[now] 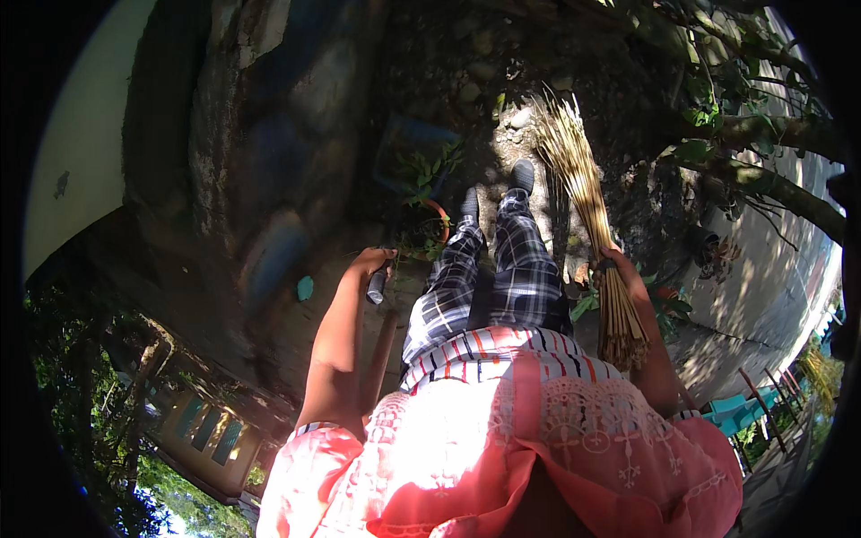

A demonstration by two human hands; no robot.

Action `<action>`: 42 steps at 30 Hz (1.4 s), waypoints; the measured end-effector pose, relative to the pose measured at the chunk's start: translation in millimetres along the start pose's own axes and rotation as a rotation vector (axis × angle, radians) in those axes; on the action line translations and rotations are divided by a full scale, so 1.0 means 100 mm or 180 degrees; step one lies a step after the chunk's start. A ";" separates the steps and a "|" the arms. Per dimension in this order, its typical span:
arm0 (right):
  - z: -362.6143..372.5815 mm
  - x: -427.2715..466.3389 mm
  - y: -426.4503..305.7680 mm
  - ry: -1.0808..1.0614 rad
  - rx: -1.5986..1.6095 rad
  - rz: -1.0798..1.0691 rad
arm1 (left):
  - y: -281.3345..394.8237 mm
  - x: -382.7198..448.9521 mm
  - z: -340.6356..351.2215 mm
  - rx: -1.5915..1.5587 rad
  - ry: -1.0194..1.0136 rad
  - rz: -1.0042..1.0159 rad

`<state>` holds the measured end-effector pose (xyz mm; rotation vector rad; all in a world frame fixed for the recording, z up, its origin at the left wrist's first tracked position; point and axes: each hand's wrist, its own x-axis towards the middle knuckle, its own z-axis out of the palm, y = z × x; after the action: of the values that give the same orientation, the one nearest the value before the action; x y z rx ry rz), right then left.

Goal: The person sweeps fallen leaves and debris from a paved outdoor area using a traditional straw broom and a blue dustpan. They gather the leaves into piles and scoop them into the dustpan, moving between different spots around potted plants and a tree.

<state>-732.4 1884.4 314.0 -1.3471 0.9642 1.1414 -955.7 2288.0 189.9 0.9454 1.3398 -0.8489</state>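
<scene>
My right hand [615, 262] grips a bundled stick broom [582, 181] around its bound middle, with the bristle tips pointing away from me over the ground. On the other side, my left hand [375, 262] is closed around a dark cylindrical handle [377, 288]; what the handle belongs to is hard to make out. Close beside that hand stands a round orange-rimmed plant pot [444, 218] with a leafy green plant [427, 171].
Stony ground [518, 128] lies ahead of my feet. Tree branches [773, 181] reach in from the right, before a pale wall [760, 296]. A large worn wall or slab [269, 168] stands left. A small turquoise piece [305, 288] lies near my left forearm.
</scene>
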 end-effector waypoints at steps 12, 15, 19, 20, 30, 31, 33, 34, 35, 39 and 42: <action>-0.08 0.28 0.12 -0.0249 -0.0239 0.0018 | 0.00 0.75 -0.21 0.3126 0.0308 0.0398; -0.03 0.25 0.09 -0.0369 -0.0220 -0.0066 | -0.03 1.00 -0.12 0.3194 0.0713 -0.0593; 0.05 0.16 0.02 0.0391 -0.0553 0.0167 | -0.05 1.08 -0.26 0.3851 0.0096 0.0672; 0.08 0.15 0.01 0.0394 -0.0422 0.0110 | -0.04 1.06 -0.29 0.3462 0.0119 0.0594; 0.22 0.09 -0.09 0.0394 -0.0384 0.0375 | 0.11 0.68 -0.21 0.2697 0.0490 -0.0139; 0.22 0.08 -0.10 0.0491 -0.0497 0.0293 | 0.15 0.64 -0.20 0.2833 0.0477 -0.0037; 0.21 0.04 -0.13 0.0414 -0.0332 0.0260 | 0.18 0.46 -0.21 0.2931 0.0503 0.0110; 0.20 0.02 -0.15 0.0414 -0.0322 0.0203 | 0.19 0.37 -0.22 0.2849 0.0474 0.0131; 0.20 0.00 -0.16 0.0338 -0.0348 0.0139 | 0.20 0.28 -0.21 0.2774 0.0450 0.0179; 0.21 -0.09 -0.20 0.0369 -0.0173 0.0089 | 0.20 0.06 -0.12 0.3015 0.0626 0.0458; 0.21 -0.13 -0.20 0.0082 -0.0199 -0.0058 | 0.20 0.07 0.00 0.3154 0.0414 0.0320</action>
<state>-718.1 1906.2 331.3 -1.4211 0.9395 1.1512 -937.4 2296.0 184.7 1.8302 0.9244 -1.4262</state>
